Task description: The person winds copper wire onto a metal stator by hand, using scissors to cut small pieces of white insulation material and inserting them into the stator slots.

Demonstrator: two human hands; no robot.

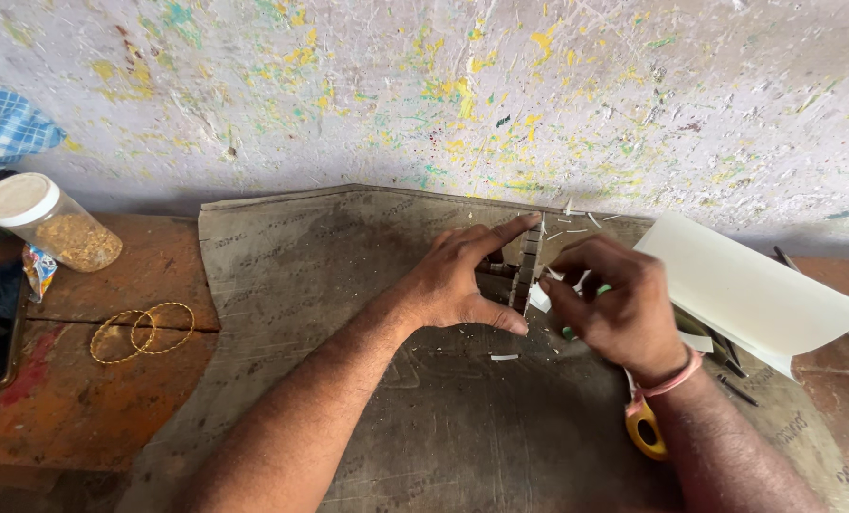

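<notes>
Left hand (pixel 467 280) lies flat over a grey cutting mat (pixel 348 380), fingers spread, forefinger stretched out along a narrow dark strip (pixel 526 271) that stands on edge at the middle of the mat; thumb presses against the strip's near end. The hand pins the strip rather than closing round it.

Right hand (pixel 614 304) sits just beside the strip on its right, fingers curled tight on a small tool with a green handle (pixel 586 309) — most of it is hidden in the fist, and its kind cannot be told. A scrap of white paper (pixel 540 296) shows between the two hands, touching the strip.

White paper slivers (pixel 503 357) lie scattered on the mat near the hands. A white sheet (pixel 752 290) rests on the mat's right edge. A yellow-handled tool (pixel 646 429) lies under the right wrist.

On the desk (pixel 82 418) to the left, well apart — two gold bangles (pixel 144 331) and a white-lidded jar (pixel 49 223)
</notes>
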